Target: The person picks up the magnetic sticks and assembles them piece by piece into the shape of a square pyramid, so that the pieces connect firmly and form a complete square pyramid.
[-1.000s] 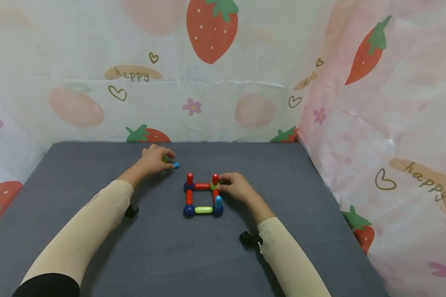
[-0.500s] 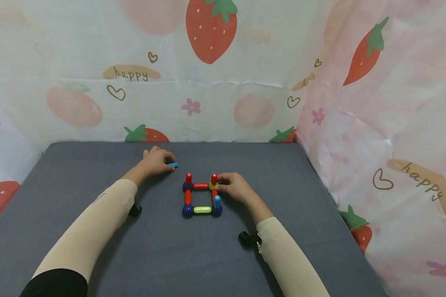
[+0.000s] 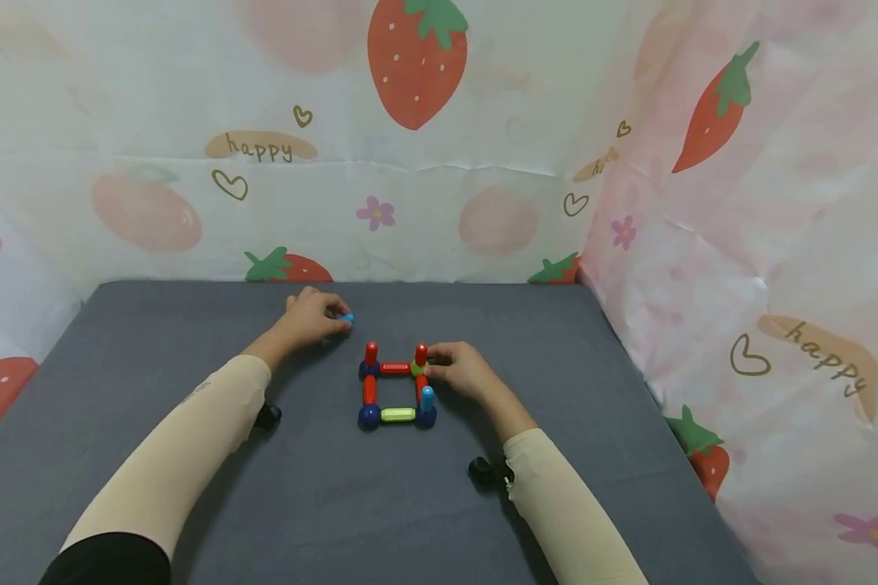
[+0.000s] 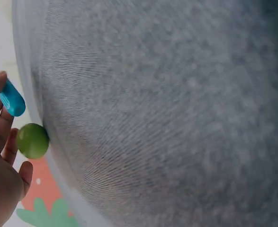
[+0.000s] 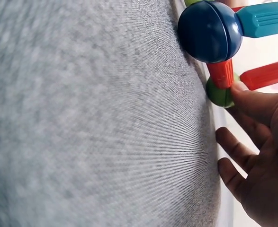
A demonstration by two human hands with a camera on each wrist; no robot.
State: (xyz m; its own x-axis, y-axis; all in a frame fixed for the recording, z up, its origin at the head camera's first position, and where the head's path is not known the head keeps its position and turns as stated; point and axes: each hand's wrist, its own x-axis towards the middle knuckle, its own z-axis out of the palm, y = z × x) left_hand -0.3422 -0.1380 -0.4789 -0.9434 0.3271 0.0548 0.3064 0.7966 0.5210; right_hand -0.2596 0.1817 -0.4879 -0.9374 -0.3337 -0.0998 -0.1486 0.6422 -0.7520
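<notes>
My left hand (image 3: 309, 318) is at the back of the table, left of a small square frame. It pinches a blue magnetic rod (image 4: 13, 98) between thumb and fingers. Close by those fingers in the left wrist view is a green ball (image 4: 33, 141). My right hand (image 3: 468, 370) pinches the frame's green corner ball (image 5: 219, 92). The frame has navy balls (image 3: 369, 417) at its other corners, joined by red rods (image 3: 369, 390) and a yellow-green front rod (image 3: 398, 415). Upright red rods (image 3: 371, 354) stand at the back corners, an upright blue rod (image 3: 428, 398) at the front right.
A dark grey cloth (image 3: 300, 504) covers the table. Behind it and along the right side hangs a strawberry-print curtain (image 3: 497, 122). Black wrist cameras (image 3: 487, 473) hang under both wrists, near the cloth.
The blue rod has turned and risen slightly in my left hand, which has shifted a little to the right. My right hand keeps its hold on the green corner ball; the frame stays put.
</notes>
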